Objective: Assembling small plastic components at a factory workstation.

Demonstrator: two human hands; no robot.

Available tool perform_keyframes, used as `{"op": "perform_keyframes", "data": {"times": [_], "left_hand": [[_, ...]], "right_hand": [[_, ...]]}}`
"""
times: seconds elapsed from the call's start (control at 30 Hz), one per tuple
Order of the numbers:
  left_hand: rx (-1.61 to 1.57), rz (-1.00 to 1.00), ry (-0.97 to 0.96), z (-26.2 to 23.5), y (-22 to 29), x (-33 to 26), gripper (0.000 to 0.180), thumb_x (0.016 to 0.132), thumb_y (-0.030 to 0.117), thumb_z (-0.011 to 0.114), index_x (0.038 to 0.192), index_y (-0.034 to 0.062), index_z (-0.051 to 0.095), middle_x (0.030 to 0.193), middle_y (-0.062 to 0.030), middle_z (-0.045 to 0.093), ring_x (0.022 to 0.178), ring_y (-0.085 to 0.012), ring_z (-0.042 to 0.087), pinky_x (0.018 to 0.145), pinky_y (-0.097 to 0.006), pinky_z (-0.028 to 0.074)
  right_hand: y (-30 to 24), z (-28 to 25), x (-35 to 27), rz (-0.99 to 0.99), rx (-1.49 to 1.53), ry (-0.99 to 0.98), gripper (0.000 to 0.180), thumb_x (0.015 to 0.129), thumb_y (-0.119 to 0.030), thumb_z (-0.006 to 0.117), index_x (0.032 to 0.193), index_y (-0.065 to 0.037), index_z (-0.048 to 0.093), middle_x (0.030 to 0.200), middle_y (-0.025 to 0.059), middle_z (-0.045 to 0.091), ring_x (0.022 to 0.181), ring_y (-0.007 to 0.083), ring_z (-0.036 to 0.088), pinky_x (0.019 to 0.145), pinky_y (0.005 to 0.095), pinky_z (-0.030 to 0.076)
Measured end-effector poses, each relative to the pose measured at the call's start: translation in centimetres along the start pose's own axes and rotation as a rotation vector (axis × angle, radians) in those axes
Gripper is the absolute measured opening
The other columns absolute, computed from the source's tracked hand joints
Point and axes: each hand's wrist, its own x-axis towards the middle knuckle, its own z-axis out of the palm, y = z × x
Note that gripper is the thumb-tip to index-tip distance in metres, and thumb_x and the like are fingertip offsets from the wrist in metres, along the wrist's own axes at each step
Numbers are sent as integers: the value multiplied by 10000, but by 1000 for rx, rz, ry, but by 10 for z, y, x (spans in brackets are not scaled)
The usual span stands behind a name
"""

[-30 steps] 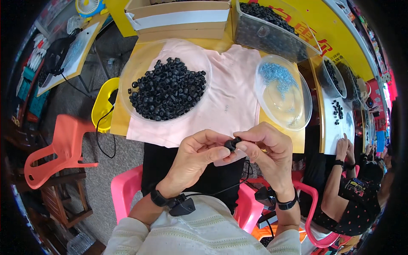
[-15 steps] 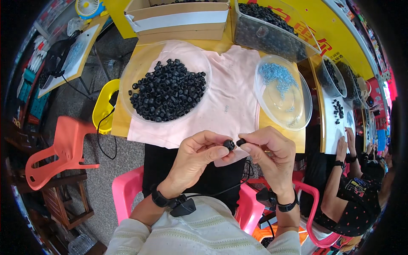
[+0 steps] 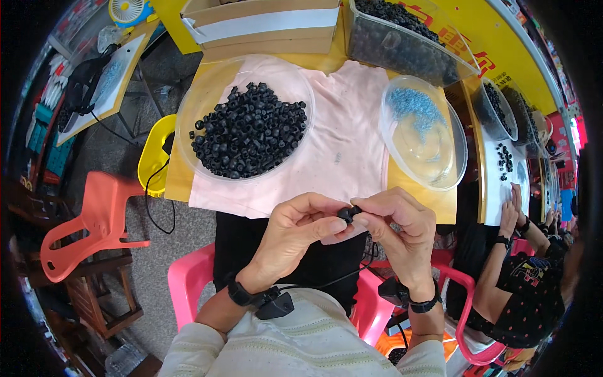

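Observation:
My left hand (image 3: pixel 300 229) and my right hand (image 3: pixel 400 232) meet over my lap, just in front of the table edge. Both pinch one small black round part (image 3: pixel 347 214) between their fingertips. Beyond them, a clear shallow bowl (image 3: pixel 200 100) holds a heap of several black round parts (image 3: pixel 250 129). To its right a second clear bowl (image 3: pixel 450 164) holds small blue pieces (image 3: pixel 411 108). Both bowls rest on a pale pink cloth (image 3: pixel 344 151) spread over the yellow table (image 3: pixel 172 177).
A cardboard box (image 3: pixel 264 25) and a clear bin of black parts (image 3: pixel 402 39) stand at the table's far edge. Another person (image 3: pixel 527 276) sits at the right, their hands at a white board. An orange chair (image 3: pixel 94 220) stands left; a yellow stool (image 3: pixel 152 151) is beside the table.
My two hands stay together in front of the table; the fingers have shifted slightly around the small black part. Nothing on the table has moved.

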Motion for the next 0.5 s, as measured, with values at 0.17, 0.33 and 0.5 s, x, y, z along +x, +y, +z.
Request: {"op": "perform_keyframes", "data": {"times": [0.17,0.33,0.5], "left_hand": [[30,-16,17,-5,-6,2,216,874,7,693,1088,-6,662,1042,-82,693,941,-118,649,871,-258,523],[70,70,-14,-6,-15,6,190,891,-7,665,1080,-20,657,1053,-88,689,953,-135,658,879,-270,531],[-184,-128,-75,-9,-13,10,183,928,29,629,1106,-11,645,1061,-97,686,958,-163,667,893,-301,544]], "right_hand": [[4,4,-4,-45,-95,9,206,850,45,684,1053,25,666,851,105,649,725,171,713,608,242,548],[11,6,-7,2,-121,6,183,861,20,680,1042,29,653,862,118,636,714,188,712,603,254,547],[17,9,-14,-56,-211,42,277,816,-16,730,1075,12,639,918,124,623,726,215,681,611,300,538]]}}
